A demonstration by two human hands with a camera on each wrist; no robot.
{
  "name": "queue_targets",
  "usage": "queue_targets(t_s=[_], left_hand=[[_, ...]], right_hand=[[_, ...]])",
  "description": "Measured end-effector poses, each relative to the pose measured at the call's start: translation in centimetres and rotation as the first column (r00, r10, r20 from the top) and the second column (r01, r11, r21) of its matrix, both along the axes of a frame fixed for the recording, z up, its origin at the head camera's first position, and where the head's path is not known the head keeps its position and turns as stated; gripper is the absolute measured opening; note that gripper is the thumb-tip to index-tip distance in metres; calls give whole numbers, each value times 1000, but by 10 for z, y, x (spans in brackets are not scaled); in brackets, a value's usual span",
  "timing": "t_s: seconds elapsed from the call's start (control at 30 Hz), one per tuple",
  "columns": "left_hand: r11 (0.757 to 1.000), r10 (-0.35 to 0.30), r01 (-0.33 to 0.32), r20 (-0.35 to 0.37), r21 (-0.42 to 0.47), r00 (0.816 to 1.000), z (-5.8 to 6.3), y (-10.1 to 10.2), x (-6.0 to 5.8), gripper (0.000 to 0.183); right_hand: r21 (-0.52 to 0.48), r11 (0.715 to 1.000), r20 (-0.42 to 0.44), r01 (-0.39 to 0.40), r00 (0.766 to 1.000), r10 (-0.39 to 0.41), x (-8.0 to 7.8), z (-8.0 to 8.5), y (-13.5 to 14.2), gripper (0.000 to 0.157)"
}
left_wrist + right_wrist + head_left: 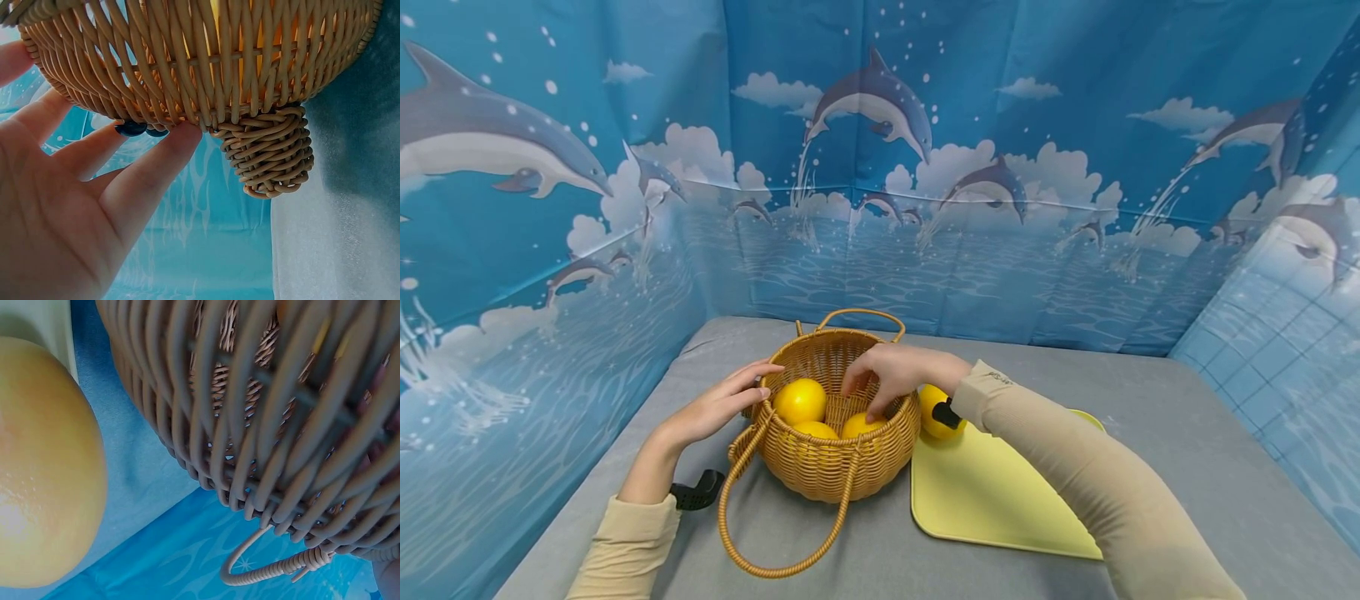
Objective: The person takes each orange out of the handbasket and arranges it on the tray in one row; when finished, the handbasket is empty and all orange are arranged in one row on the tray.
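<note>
A brown wicker basket (820, 471) holds three smooth yellow fruits: one at the left (801, 402), one at the front (816, 430) and one at the right (861, 425). My left hand (726, 404) touches the basket's left rim with extended fingers. In the left wrist view, the left hand (75, 206) has its fingers spread against the woven side. My right hand (895, 375) reaches over the right rim into the basket, fingers pointing down. Its thumb is at the right fruit, and nothing shows between thumb and fingers. The right wrist view hides most of this hand behind the weave.
A yellow tray (1000, 500) lies right of the basket, partly under my right sleeve. Another yellow fruit (934, 408) sits at its near-left corner area beside the basket. The basket's front handle (775, 572) flops down onto the grey cloth (865, 558). Blue dolphin curtains surround the table.
</note>
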State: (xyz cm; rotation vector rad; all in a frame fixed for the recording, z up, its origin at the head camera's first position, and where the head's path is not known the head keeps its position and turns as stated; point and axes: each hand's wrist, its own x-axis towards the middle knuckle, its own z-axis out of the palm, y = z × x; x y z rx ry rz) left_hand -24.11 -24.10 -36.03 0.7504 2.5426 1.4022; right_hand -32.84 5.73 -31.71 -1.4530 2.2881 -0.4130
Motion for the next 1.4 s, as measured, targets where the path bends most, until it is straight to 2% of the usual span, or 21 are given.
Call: queue_targets(t_s=[0.13,0.27,0.47,0.73,1.03,1.4], left_hand=[[1000,2,-2,-2,-4,1000,0,0,0,49],[1000,6,-6,0,-6,1000,-2,0,-1,49],[1000,10,-10,8,0,1000,-2,0,-1,49],[1000,12,-12,5,-3,1000,-1,1,-1,48],[1000,6,-6,1,1,1000,-2,1,-1,48],[1000,9,-9,9,-3,1000,-2,1,0,49]], right_hand=[[-10,1000,6,-1,1000,1,0,0,0,39],[-4,1000,-22,-2,1000,2,0,0,-1,36],[6,1000,-54,6,999,-5,1,1,-2,15],[-42,997,-53,-67,996,65,0,-1,-1,5],[-34,995,-85,-98,992,95,-2,-1,0,4],[17,992,-91,-123,988,124,-1,1,0,13]])
